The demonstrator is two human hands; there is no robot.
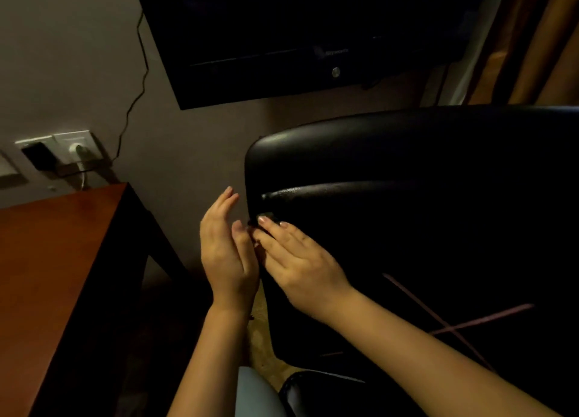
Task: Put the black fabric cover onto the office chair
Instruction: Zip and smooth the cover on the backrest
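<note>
The black office chair (313, 153) fills the right side, its glossy backrest facing me. The black fabric cover (423, 260) lies dark and matte over the lower backrest, with thin pink lines crossing it. My right hand (300, 266) lies with straight fingers on the cover at the backrest's left edge, its fingertips on a small black fold there. My left hand (225, 253) stands upright just left of that edge, fingers straight and palm toward the chair, its thumb tip close to the right fingertips. In the dim light I cannot tell where the cover ends.
A reddish wooden desk (56, 260) stands at the left, close to the chair. On the wall hang a dark television (297, 40) and sockets (72, 150) with plugs and a cable. Curtains (539, 40) hang at the far right.
</note>
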